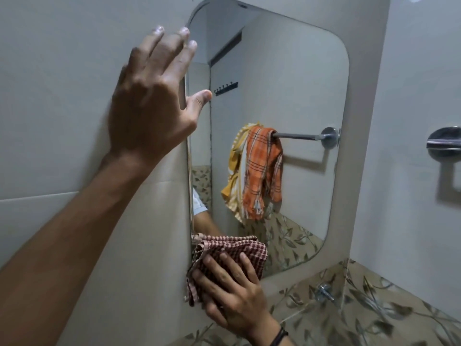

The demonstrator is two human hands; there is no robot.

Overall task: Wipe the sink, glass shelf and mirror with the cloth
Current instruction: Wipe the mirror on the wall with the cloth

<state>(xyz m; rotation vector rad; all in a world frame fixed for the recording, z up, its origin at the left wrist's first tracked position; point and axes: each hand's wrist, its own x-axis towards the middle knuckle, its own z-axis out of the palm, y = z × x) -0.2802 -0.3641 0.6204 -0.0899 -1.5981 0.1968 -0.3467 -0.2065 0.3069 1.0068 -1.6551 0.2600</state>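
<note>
A rounded-corner mirror (294, 78) hangs on the pale tiled wall. My right hand (232, 293) presses a red-and-white checked cloth (252, 248) flat against the mirror's lower left corner. My left hand (152, 101) is raised with fingers spread, its fingertips and thumb at the mirror's left edge, holding nothing. The sink and glass shelf are out of view.
The mirror reflects an orange and a yellow towel (262, 171) hanging on a chrome rail, and a hook rack (225, 88). A chrome wall fitting (444, 143) sits at the right edge. A small chrome stud (324, 290) projects from the leaf-patterned tiles below the mirror.
</note>
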